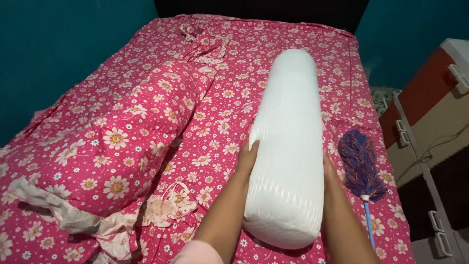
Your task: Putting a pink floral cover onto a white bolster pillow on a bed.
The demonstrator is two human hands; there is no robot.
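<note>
While I held the white bolster (288, 146) on the bed (337, 73) | left hand (246, 159), right hand (330, 168) spread flat on its sides | step: holding it steady | next likely needs a firm two-hand lift.

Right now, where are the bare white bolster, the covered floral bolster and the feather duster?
white bolster (290, 142), head view, middle of its ribbed top.
floral bolster (127, 142), head view, middle of its pink cover.
feather duster (360, 164), head view, purple feather head.
</note>
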